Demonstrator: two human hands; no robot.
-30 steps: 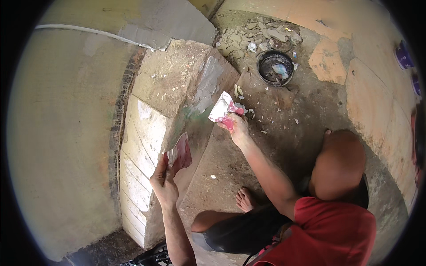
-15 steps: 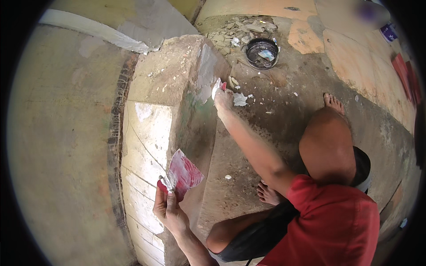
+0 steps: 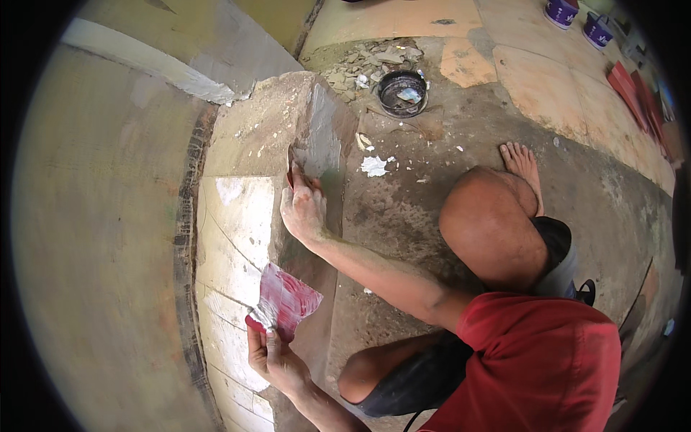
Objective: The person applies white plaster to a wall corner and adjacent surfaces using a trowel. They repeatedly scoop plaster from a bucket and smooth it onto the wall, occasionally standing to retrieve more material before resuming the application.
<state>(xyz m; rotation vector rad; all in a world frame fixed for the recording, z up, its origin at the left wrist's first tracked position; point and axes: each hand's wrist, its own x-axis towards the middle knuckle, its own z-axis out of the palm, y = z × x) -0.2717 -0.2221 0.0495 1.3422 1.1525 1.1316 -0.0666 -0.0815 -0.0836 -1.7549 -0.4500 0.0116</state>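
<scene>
My left hand [image 3: 279,364] pinches a red plastic putty spreader [image 3: 288,301] by its corner, its blade smeared with white putty. My right hand [image 3: 306,210] reaches farther ahead, its fingers pressing a second red spreader [image 3: 291,171], mostly hidden by the hand, against the upright side of a raised concrete ledge [image 3: 252,137]. Grey wet filler [image 3: 322,129] coats part of that side, just beyond my right fingers. A white putty splat [image 3: 373,166] lies on the floor to the right of the ledge.
A round black tub [image 3: 402,93] with something pale inside stands beside a heap of broken rubble [image 3: 360,66]. Purple buckets [image 3: 597,30] and red strips [image 3: 633,93] sit at the far right. My bare foot [image 3: 522,162] and bent knee are on the right; a wall [image 3: 108,216] rises at left.
My right hand has swept left and nearer along the ledge's side with its spreader. My left hand has dropped slightly, still holding its spreader. The view has shifted a little.
</scene>
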